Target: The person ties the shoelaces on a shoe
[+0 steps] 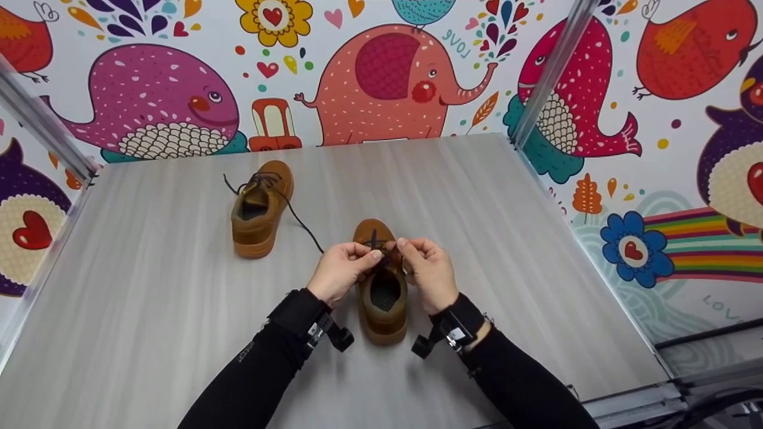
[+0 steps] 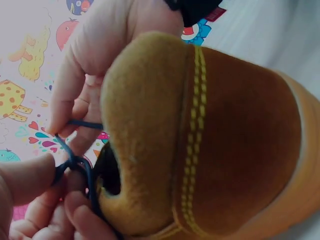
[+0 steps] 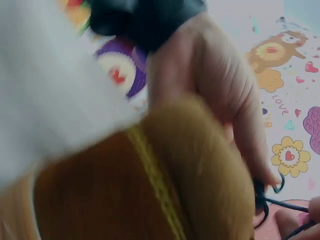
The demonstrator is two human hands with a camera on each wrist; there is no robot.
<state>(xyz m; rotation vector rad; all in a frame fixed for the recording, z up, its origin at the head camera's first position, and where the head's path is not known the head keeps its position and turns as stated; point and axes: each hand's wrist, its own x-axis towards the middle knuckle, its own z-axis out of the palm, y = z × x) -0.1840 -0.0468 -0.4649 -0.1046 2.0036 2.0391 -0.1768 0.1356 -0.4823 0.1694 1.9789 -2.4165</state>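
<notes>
A tan-brown shoe [image 1: 383,326] stands on the table with its toe pointing away from me and its heel towards me. Over its tongue, my left hand [image 1: 340,273] pinches a dark shoelace [image 2: 64,146] between thumb and fingers. Opposite it, on the shoe's right side, my right hand [image 1: 432,274] also pinches the lace. The lace strands cross and loop between the two hands in the left wrist view. The heel's suede collar [image 3: 200,165], with yellow stitching, fills much of the right wrist view and hides part of the hands.
A matching shoe [image 1: 253,232] stands further back on the left, laces loose. One of its lace ends [image 1: 304,228] trails across the table [image 1: 149,286] towards my left hand. Printed panels [image 1: 268,77] with cartoon animals border the table at the back and sides.
</notes>
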